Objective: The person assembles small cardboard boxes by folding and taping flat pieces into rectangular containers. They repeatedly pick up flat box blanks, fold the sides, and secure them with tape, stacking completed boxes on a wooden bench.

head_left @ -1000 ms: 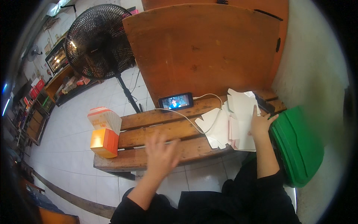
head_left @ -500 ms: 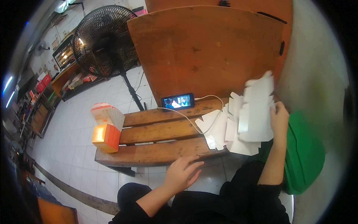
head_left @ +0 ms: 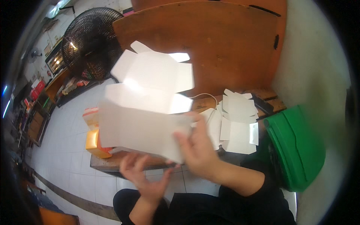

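My right hand (head_left: 200, 152) grips a flat white box blank (head_left: 138, 127) by its lower right corner, thumb on the near face. The unfolded card has several side flaps and is raised over the bench, hiding much of it. Just under its lower edge is my left hand (head_left: 144, 178), fingers spread and slightly blurred; whether the fingertips touch the card is unclear. More white box blanks (head_left: 238, 129) lie overlapping on the bench's right end. Behind the held card's left edge, an orange and gold box (head_left: 95, 144) shows in part, with a stack of folded boxes (head_left: 90, 118) beyond it.
The wooden bench (head_left: 107, 161) has a curved brown board (head_left: 232, 48) behind it. A black standing fan (head_left: 92, 43) is at the far left. On the right, a green plastic container (head_left: 296, 148) stands by the wall, and a black object (head_left: 262, 104) lies behind the blanks. A white cable (head_left: 210, 95) crosses the bench.
My right hand has brought a box blank leftward from the pile to in front of me. My left hand has moved left, under its edge. The phone is now hidden behind the card.
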Demonstrator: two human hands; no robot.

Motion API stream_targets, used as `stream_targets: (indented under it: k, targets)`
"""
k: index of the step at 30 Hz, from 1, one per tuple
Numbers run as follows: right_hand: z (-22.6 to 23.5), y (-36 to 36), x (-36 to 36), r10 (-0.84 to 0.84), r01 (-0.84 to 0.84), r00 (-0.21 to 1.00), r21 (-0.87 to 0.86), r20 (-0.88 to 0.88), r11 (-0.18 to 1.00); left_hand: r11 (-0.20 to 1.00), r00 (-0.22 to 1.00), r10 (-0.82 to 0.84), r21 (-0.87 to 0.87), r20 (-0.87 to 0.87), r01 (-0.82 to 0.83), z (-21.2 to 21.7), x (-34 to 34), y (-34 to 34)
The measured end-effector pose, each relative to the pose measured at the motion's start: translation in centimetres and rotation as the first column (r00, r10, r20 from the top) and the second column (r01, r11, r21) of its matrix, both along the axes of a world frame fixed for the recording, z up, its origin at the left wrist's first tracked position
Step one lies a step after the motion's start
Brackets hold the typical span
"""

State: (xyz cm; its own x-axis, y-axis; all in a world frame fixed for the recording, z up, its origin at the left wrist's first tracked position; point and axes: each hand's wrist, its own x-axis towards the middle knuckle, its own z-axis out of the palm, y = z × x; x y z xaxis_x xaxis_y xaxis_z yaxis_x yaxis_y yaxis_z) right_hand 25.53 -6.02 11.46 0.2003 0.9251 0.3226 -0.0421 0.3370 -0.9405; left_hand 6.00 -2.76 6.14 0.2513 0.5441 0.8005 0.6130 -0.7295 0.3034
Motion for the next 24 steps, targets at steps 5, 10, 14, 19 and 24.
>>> stream_targets:
  k: [5,10,14,19,24]
  targets:
    - [0.8,1.7,-4.3,0.073,-0.109,0.976,0.168,0.206,0.980,0.975,0.964,-0.184,-0.088,0.191,0.203,-2.1,-2.1,2.3]
    - [-1.2,2.7,-4.8,-0.052,-0.099,0.917,0.352,0.395,0.931,0.597,0.392,-0.296,-0.152,0.871,0.788,-3.7,-3.0,2.3]
    - [-2.1,3.9,-5.1,-0.053,-0.198,0.837,0.391,0.545,0.899,0.548,0.394,0.004,-0.332,0.919,0.768,-3.4,-4.2,3.2]
    - [-3.2,4.2,-5.9,-0.159,-0.225,0.799,0.534,0.580,0.815,0.456,0.405,0.076,-0.393,0.911,0.798,-3.4,-4.9,2.9]
    - [-3.4,3.4,-5.7,-0.125,-0.252,0.769,0.476,0.628,0.843,0.562,0.537,0.053,-0.469,0.842,0.681,-3.0,-5.4,2.4]
